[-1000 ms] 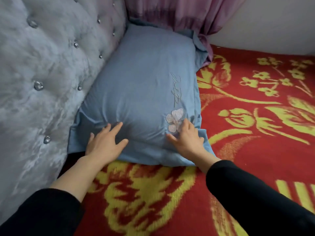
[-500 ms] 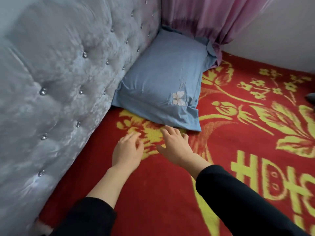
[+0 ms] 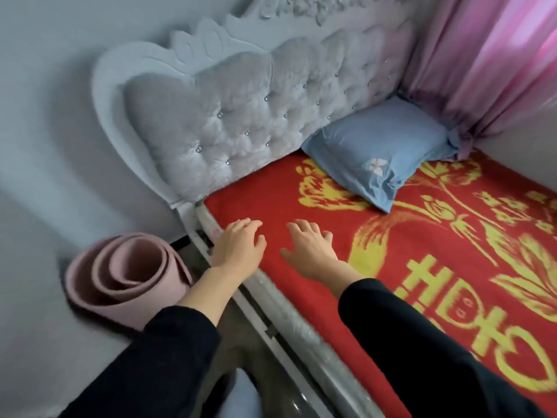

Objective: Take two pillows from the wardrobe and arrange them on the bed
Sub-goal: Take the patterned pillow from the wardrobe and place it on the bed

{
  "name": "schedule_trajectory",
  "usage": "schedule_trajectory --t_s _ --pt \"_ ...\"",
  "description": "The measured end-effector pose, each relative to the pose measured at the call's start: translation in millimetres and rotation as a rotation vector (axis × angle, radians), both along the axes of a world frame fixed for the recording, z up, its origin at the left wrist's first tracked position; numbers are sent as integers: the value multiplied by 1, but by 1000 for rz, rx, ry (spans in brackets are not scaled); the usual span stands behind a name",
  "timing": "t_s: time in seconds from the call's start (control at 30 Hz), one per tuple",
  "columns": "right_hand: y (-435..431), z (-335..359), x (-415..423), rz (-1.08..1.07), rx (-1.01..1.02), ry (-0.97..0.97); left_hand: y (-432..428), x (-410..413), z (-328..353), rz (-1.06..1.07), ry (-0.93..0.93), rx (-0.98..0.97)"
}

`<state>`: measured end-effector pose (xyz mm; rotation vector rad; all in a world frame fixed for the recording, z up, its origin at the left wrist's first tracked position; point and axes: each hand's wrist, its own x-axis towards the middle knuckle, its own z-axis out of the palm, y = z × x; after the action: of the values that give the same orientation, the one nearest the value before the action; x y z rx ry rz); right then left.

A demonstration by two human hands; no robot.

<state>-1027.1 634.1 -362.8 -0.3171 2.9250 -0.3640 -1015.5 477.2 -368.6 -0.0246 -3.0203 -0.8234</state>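
left hand [image 3: 238, 247]: palm down, fingers spread, empty, at bed [image 3: 470, 333] edge | right hand [image 3: 310, 248]: same, flat over blanket | pillow [image 3: 376, 149]: far corner, against headboard [image 3: 241, 125]

Left hand [image 3: 238, 248] and right hand [image 3: 310, 251] outstretched, palms down, fingers [image 3: 301, 229] spread, empty

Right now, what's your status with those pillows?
Left hand and right hand open, empty. One blue pillow against the headboard. Second pillow not in view. Nothing in the way.
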Motion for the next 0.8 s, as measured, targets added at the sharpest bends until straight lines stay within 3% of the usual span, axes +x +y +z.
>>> schedule_trajectory --t_s 0.2,0.53,0.8 --pt "-81 23 115 176 23 20 -72 155 4 50 -18 -4" --pt "-250 -10 322 229 27 -99 -245 375 -19 218 -90 16" --pt "-379 -31 426 363 9 -127 -372 491 -34 361 -185 -3"
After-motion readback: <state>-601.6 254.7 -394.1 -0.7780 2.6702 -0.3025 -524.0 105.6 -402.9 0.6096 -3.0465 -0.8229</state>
